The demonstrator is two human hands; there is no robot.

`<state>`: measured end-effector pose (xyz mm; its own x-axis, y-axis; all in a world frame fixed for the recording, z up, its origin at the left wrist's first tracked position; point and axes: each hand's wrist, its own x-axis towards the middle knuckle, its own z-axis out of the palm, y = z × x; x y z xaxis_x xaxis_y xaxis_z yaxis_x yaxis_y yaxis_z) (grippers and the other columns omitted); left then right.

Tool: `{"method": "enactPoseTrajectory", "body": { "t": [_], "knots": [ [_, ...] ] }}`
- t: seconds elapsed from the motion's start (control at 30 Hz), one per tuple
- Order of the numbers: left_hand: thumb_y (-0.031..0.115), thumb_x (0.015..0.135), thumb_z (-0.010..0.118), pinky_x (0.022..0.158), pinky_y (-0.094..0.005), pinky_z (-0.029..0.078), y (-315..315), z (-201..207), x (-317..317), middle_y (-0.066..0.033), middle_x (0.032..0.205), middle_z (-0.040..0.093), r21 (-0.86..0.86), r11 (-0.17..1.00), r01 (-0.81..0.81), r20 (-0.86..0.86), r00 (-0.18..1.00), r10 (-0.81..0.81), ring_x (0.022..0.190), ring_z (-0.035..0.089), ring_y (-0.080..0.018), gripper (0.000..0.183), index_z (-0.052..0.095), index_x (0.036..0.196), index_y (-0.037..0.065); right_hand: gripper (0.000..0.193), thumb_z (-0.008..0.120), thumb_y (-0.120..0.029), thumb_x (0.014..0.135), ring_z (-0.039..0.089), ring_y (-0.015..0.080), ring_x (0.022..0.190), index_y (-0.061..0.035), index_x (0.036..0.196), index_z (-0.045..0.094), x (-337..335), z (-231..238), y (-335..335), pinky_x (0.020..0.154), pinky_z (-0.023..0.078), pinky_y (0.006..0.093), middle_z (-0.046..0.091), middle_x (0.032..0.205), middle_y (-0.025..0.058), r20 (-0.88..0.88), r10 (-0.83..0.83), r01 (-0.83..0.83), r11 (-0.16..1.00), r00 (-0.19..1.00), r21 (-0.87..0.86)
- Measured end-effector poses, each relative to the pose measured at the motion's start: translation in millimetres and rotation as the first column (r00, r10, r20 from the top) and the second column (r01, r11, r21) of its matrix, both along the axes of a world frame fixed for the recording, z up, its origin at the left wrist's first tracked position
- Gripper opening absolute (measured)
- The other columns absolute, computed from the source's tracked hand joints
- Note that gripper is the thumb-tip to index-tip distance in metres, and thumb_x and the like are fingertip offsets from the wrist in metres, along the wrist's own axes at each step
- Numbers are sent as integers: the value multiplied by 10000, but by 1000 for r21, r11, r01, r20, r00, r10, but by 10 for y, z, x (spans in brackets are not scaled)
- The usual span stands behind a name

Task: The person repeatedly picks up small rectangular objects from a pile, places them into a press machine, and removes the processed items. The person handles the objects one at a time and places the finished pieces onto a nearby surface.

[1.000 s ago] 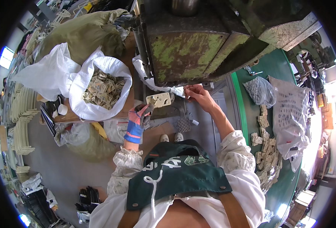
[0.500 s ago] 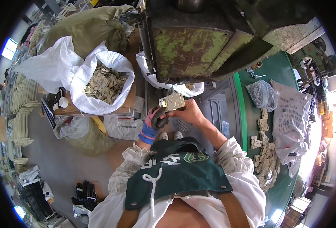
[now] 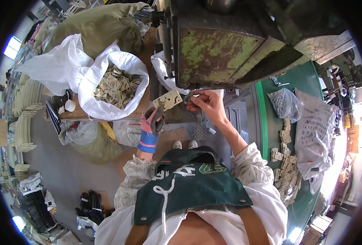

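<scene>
My left hand [image 3: 151, 124], in a pink, blue and dark grey glove, pinches the lower left corner of a pale yellowish metal plate [image 3: 168, 101] with several holes. The plate is tilted, just below the front of a large, dark machine [image 3: 219, 55] with worn green paint. My bare right hand [image 3: 209, 106] is to the right of the plate, apart from it. Its thumb and fingers are drawn together at a small grey thing [image 3: 187, 98] under the machine's edge, too small to name.
To the left, a white sack [image 3: 141, 96] full of small metal parts stands on a wooden bench [image 3: 72, 115]. On the right, a green table [image 3: 273, 83] carries loose plates [image 3: 288, 165], a clear plastic bag [image 3: 285, 104] and a printed white sack [image 3: 315, 139]. An olive sack [image 3: 97, 26] lies behind.
My hands have moved apart; the right has let go of the plate and shifted right. My left hand has moved left with the plate, which is turned to a slant.
</scene>
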<state>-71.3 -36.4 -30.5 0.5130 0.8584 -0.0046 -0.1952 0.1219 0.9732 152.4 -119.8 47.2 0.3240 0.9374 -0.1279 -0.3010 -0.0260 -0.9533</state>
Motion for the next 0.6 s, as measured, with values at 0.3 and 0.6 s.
{"method": "enactPoseTrajectory", "body": {
  "t": [0.3, 0.6],
  "knots": [
    [163, 867, 593, 396, -185, 258, 49, 292, 355, 13, 643, 500, -386, 914, 126, 200, 979, -51, 446, 390, -47, 138, 588, 920, 36, 310, 557, 15, 864, 674, 244, 718, 81, 1121, 397, -83, -156, 48, 625, 579, 284, 646, 816, 205, -32, -66, 63, 995, 997, -84],
    [181, 833, 640, 458, -167, 325, 177, 296, 495, -14, 697, 585, -360, 913, 189, 233, 966, -109, 544, 472, -29, 178, 632, 879, 10, 244, 546, 5, 877, 668, 215, 736, 65, 1084, 432, -70, -282, 24, 655, 577, 284, 652, 841, 180, -26, -68, 66, 997, 997, -48]
  ]
}}
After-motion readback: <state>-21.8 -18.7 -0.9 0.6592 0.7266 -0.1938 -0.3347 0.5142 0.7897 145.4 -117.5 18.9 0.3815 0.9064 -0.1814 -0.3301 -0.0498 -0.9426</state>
